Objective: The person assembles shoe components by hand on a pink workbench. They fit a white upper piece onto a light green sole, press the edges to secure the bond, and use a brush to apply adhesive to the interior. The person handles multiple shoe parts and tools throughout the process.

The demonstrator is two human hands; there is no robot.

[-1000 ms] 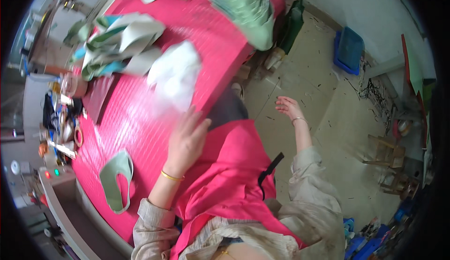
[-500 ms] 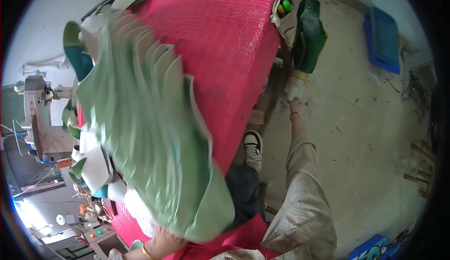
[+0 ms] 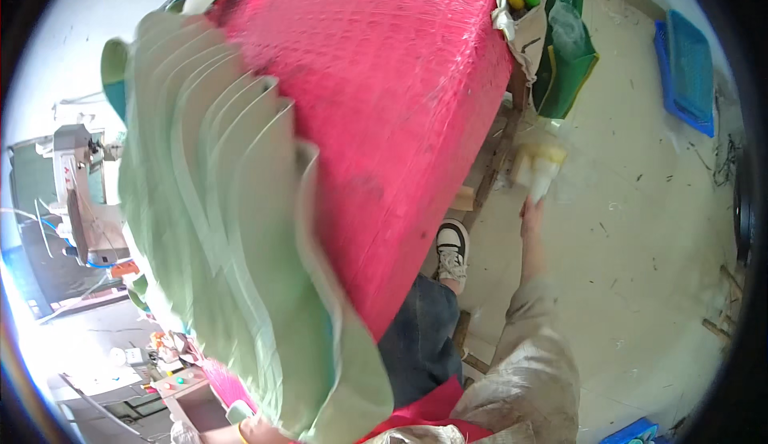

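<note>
A fanned stack of pale green, leather-like sheets [image 3: 216, 244] slopes across the left of the pink-covered table, its overlapping edges stepped toward the far end. My left hand [image 3: 260, 430] is at its near end by the lower edge, closed on the stack; the sheets hide most of the fingers. My right hand [image 3: 531, 214] reaches out low over the floor, right of the table. It is closed on a whitish brush-like thing [image 3: 541, 174] with a wide, yellowish far end, blurred by motion.
The pink table cover [image 3: 376, 116] runs away from me. Against its right side hangs a dark green bag [image 3: 566, 68]. Blue baskets [image 3: 686, 76] stand on the floor at far right. Sewing machine [image 3: 80, 188] at left; one shoe [image 3: 452, 248] shows beside the table.
My view has shifted slightly, moving the table and bag right in the picture. The sheets are spread wider, and my left hand is lower. My right hand still holds the brush-like thing.
</note>
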